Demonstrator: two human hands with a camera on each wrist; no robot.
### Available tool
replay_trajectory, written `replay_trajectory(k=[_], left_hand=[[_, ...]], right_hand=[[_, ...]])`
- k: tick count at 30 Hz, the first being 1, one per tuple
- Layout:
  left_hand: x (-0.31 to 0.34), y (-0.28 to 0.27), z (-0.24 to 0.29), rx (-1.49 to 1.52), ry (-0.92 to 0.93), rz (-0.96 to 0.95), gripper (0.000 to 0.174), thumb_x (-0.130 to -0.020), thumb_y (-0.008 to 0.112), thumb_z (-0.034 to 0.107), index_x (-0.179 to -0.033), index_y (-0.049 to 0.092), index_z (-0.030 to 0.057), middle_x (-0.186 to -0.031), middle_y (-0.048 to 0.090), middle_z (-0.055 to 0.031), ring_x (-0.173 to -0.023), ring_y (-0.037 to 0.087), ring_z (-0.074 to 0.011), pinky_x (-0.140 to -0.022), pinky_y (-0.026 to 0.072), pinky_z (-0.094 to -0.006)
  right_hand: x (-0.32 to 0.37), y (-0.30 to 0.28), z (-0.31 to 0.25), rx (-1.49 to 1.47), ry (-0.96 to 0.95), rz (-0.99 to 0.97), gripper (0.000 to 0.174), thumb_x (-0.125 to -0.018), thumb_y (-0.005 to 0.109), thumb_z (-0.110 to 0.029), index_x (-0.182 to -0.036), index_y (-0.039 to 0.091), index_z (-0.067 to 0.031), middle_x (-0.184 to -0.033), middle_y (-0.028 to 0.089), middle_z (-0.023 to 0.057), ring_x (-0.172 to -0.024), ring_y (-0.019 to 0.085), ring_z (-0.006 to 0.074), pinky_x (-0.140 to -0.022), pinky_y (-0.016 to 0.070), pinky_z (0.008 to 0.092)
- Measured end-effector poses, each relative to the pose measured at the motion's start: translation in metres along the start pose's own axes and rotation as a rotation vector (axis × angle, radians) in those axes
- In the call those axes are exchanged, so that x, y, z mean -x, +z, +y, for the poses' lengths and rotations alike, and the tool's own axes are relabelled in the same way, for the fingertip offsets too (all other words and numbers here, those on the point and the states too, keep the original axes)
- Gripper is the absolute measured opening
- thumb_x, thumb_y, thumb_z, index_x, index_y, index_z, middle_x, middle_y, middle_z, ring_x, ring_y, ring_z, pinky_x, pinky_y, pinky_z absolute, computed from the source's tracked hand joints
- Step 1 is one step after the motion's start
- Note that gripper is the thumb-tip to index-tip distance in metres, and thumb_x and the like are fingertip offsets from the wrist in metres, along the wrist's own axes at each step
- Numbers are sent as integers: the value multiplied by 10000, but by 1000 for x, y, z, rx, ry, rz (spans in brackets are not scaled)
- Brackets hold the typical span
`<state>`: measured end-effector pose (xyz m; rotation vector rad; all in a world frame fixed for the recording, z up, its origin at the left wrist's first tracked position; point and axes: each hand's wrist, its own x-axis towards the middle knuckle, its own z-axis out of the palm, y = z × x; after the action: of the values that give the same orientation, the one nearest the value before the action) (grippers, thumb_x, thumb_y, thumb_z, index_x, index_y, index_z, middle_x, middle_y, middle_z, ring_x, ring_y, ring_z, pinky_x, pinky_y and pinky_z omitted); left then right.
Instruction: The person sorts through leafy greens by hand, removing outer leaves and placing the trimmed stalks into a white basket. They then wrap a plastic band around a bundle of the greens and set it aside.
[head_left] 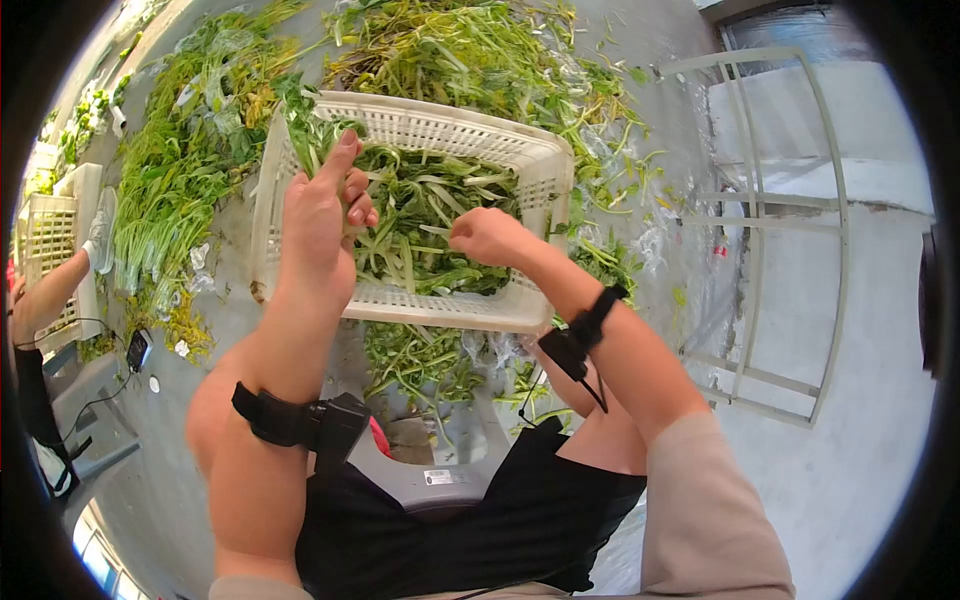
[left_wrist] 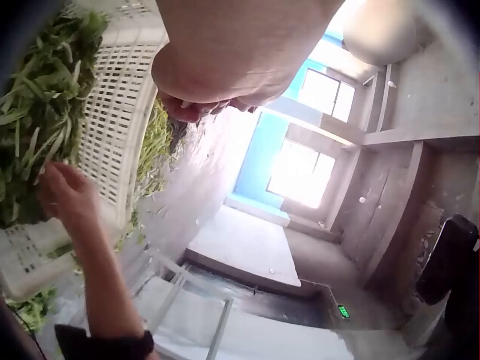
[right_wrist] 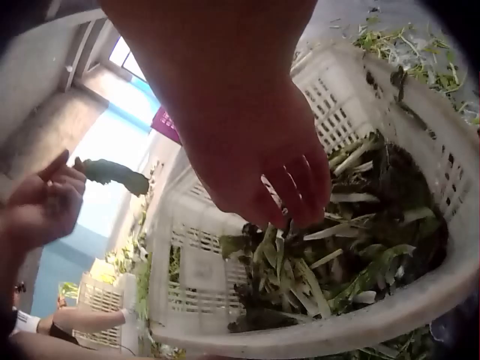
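Partway at best, going by the piles. Got a decent layer of loose greens (head_left: pixel 390 240) inside the white basket (head_left: pixel 440 314), well below the rim, so probably room for more. Plenty left outside: a big leafy heap (head_left: pixel 165 200) on the floor to the left, a yellower heap (head_left: pixel 440 50) on the far side, plus a smaller scatter (head_left: pixel 420 365) on the near side. Seeing the left hand (head_left: pixel 325 225) up over the basket's left part, thumb raised, other fingers curled in, gripping a leafy sprig (right_wrist: pixel 116 174), not in with the rest yet. Also spotting the right hand (head_left: pixel 492 238) low over the greens, fingers bent closed, apparently pinching a pale stem piece (head_left: pixel 433 230). Can't tell how firmly.
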<state>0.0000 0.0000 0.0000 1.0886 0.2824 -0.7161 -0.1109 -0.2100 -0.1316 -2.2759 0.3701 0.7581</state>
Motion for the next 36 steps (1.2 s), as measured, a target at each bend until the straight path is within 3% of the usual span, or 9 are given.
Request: replay_trajectory(k=[3,5,6,9,14,19,26,33,36], left_hand=[[-2,-11,7,10,24,51,264,-965,677,316,-1073,586,93,-670,410,57,-565,411,-71,-546,372,-257],[-2,-14,12,47,26,68,238,-974,661,299,-1061,585,91,-672,405,56,-571,405,-68,-553,361,-254],[-2,-17,13,59,25,53,231,-980,647,297,-1050,581,88,-672,403,54,-573,405,-66,-570,364,-257],[-3,-28,17,70,21,13,233,-983,638,297,-1047,577,81,-670,405,53,-573,412,-67,-583,377,-265],[1,-32,22,61,21,-2,223,-980,637,279,-1039,580,71,-668,415,48,-578,430,-74,-585,387,-266],[-2,-31,19,52,78,25,156,-981,640,222,-989,574,81,-708,500,31,-582,455,-84,-570,402,-265],[1,-20,7,-31,108,-34,213,-976,659,266,-907,564,88,-717,537,9,-564,459,-87,-541,394,-254],[15,5,-28,-287,-122,-223,307,-893,754,366,-934,651,80,-686,552,39,-560,472,-67,-511,372,-237],[8,2,-35,-276,-59,-340,247,-911,737,319,-974,687,87,-733,644,9,-629,552,-67,-548,386,-253]], right_hand=[[-48,43,-11,115,-44,-125,275,-948,590,-307,-1026,769,-112,-1023,737,173,-1042,675,348,-851,555,471],[-84,73,-9,272,14,-440,426,-941,594,-268,-1322,638,-84,-1198,683,157,-882,695,308,-787,564,419],[-74,76,-20,46,87,-431,494,-941,585,-259,-1405,566,-89,-1161,686,154,-813,683,297,-711,563,408],[-87,110,-25,199,164,-539,570,-932,588,-250,-1473,490,-100,-1126,686,163,-799,676,284,-677,559,395],[-107,149,3,437,83,-385,357,-879,608,-209,-1211,697,-113,-1033,713,174,-885,694,325,-774,550,428],[-57,91,-20,47,5,-62,204,-854,618,-137,-1000,701,-22,-1007,702,208,-876,671,393,-772,536,484],[47,-23,-72,-570,61,153,247,-893,641,-84,-1075,482,-30,-883,630,86,-664,632,164,-566,493,330],[97,-36,-123,-871,-173,269,234,-922,652,-39,-1123,531,-45,-828,629,31,-668,608,102,-550,462,243],[88,-38,-123,-887,-346,256,258,-906,628,-19,-1164,631,-10,-958,700,86,-697,627,86,-573,476,227]])
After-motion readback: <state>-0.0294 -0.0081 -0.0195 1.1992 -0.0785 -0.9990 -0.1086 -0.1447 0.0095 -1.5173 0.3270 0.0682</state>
